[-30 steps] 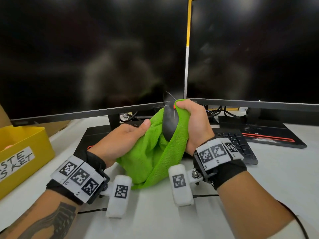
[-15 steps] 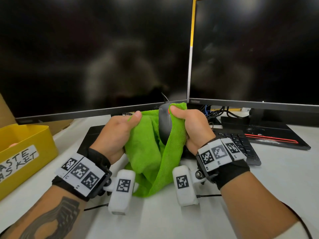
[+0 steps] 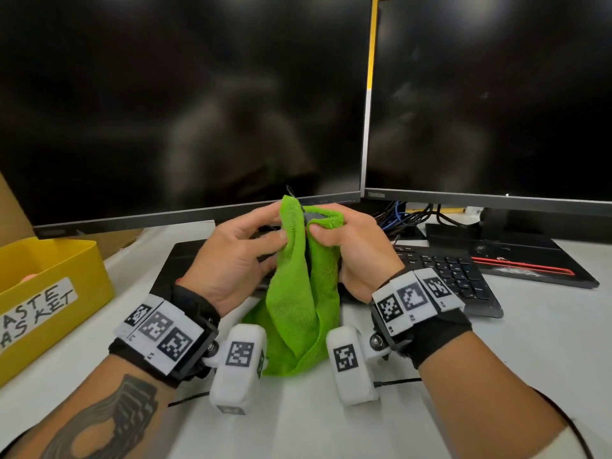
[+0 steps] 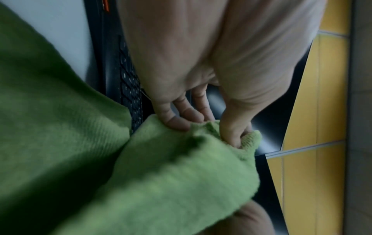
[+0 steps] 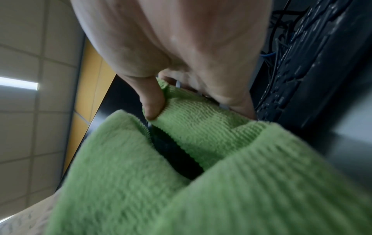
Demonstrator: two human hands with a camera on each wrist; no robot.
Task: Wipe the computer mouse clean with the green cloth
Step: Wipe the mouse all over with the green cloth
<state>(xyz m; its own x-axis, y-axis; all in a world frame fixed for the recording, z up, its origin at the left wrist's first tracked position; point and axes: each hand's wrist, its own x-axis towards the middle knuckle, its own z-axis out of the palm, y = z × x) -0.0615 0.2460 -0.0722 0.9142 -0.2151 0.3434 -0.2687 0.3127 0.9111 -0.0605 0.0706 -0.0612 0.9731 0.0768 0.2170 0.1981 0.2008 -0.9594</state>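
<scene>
The green cloth [image 3: 298, 309] hangs between both hands above the white desk, and its lower end touches the desktop. The black computer mouse [image 3: 314, 215] is wrapped inside it; only a dark sliver shows at the top, plus a strip between the folds [image 5: 177, 157] in the right wrist view. My right hand [image 3: 328, 231] grips the wrapped mouse, with its thumb [image 5: 153, 101] pressing the cloth [image 5: 201, 127] against it. My left hand [image 3: 271, 226] pinches the cloth's left fold [image 4: 181, 167] between thumb [image 4: 233, 135] and fingers.
Two dark monitors stand close behind the hands. A black keyboard [image 3: 453, 276] lies to the right, with a monitor base [image 3: 516, 260] and tangled cables [image 3: 404, 217] beyond it. A yellow waste basket box [image 3: 49, 286] sits at the left. The white desk [image 3: 530, 342] stretches right.
The cloth has closed over the mouse, whose black body showed plainly before. My left hand has moved up and in to pinch the cloth's top edge, and both hands sit slightly higher.
</scene>
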